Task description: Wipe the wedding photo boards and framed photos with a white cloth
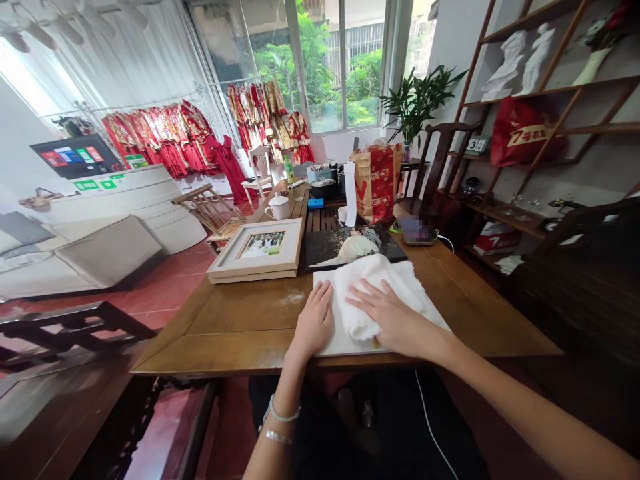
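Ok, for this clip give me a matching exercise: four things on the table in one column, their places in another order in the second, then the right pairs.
Things:
1. white towel
2. framed photo
3. red paper bag
4. white lidded cup

Places:
A. standing upright beyond the dark panel
B. beyond the framed photo, farther up the table
C. under the flat right hand
D. lying flat, left of the dark panel

Pairs: 1-C, 2-D, 3-A, 4-B.
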Demonstrator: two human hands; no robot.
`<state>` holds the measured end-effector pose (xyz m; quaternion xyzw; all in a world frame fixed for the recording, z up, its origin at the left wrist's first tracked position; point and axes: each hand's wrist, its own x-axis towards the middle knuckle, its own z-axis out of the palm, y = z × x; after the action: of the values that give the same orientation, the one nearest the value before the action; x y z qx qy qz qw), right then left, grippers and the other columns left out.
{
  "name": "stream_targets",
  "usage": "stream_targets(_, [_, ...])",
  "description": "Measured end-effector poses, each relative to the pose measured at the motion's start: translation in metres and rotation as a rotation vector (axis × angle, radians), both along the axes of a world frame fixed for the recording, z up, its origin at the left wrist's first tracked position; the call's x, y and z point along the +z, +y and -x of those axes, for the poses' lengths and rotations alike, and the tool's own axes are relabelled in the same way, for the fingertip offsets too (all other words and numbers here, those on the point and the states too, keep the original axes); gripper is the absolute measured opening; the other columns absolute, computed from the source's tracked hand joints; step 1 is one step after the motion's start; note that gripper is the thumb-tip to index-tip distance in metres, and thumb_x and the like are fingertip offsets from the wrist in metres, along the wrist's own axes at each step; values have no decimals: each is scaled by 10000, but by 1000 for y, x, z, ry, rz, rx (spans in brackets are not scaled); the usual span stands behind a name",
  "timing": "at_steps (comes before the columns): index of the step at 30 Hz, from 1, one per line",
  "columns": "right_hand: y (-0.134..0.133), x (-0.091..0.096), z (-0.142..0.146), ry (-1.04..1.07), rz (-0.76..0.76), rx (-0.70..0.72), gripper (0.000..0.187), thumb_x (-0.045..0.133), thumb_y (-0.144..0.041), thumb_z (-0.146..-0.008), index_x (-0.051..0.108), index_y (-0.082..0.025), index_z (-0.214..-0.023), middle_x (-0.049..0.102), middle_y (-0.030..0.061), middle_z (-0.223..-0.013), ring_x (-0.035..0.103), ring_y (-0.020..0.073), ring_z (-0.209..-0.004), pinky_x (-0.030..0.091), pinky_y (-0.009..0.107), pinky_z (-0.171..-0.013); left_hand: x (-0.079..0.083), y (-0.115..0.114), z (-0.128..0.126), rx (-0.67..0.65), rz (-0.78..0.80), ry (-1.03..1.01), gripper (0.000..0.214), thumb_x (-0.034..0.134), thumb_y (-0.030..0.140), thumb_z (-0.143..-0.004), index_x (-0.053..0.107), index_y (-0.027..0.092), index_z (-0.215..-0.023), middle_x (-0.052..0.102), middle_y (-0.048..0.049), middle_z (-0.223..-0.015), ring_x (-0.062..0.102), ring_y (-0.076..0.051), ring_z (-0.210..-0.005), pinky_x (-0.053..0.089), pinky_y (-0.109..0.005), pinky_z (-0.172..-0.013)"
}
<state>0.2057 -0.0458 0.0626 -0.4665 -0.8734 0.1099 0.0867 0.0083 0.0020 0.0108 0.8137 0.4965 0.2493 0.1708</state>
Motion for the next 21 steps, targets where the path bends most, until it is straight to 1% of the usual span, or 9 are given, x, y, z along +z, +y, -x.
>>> stream_targets(2, [-32,5,-4,-33,-1,58,922,425,-6,-537,408,-164,-1444,312,100,-1552,117,297,-1456,130,602,-1146,0,0,0,9,4,-8,494,282,160,-936,452,118,-1399,393,-107,-1516,259,-225,-1456,257,-452,-1194])
stream_targets(5, [-73,13,-12,-36,50,130,1001,413,13,-492,382,-235,-1462,299,43,-1560,116,267,-1457,161,567,-1160,0,-2,0,12,7,-20,501,286,151,-929,446,111,-1402,391,-109,-1518,250,-226,-1460,258,-450,-1195])
stream_targets(7, [-86,17,-18,-30,98,152,1026,400,20,-485,361,-267,-1470,285,2,-1562,133,241,-1455,180,535,-1168,0,-2,0,6,-1,-29,498,293,148,-927,453,118,-1398,393,-107,-1516,254,-229,-1458,258,-458,-1193])
stream_targets(9, [-85,18,-22,-28,138,130,1010,388,20,-502,361,-264,-1470,296,-19,-1553,145,221,-1452,183,515,-1175,0,-2,0,6,-10,-39,494,298,146,-927,461,134,-1393,398,-101,-1514,263,-229,-1455,267,-463,-1189])
stream_targets(12, [-62,13,-24,-10,109,38,961,382,13,-531,377,-217,-1464,336,-13,-1536,116,212,-1456,147,510,-1185,-2,-1,1,11,-7,-44,488,302,155,-932,467,155,-1391,406,-93,-1510,274,-224,-1451,277,-458,-1186])
stream_targets(14, [-37,7,-23,11,51,-33,942,385,6,-547,363,-178,-1470,343,12,-1536,108,222,-1458,136,513,-1185,-2,-1,1,12,-3,-39,485,304,165,-935,469,157,-1391,407,-91,-1510,276,-222,-1450,271,-455,-1189])
stream_targets(16, [-10,2,-22,12,13,-118,893,392,-9,-592,352,-151,-1473,350,43,-1535,138,244,-1456,155,522,-1177,-2,-1,1,14,-8,-37,485,307,163,-933,471,156,-1389,403,-91,-1512,276,-223,-1450,264,-460,-1192])
stream_targets(18, [18,-1,-21,-6,-6,-210,821,398,-37,-654,356,-133,-1469,350,81,-1533,172,283,-1449,178,556,-1157,-1,-1,0,14,-9,-34,489,308,156,-927,474,151,-1386,400,-93,-1512,277,-225,-1450,263,-466,-1191])
stream_targets(21, [51,-2,-16,-33,-27,-301,751,411,-74,-713,363,-118,-1461,326,150,-1536,176,365,-1436,177,656,-1104,1,-1,0,15,-5,-29,494,305,152,-921,476,128,-1384,408,-107,-1506,279,-228,-1449,262,-460,-1192])
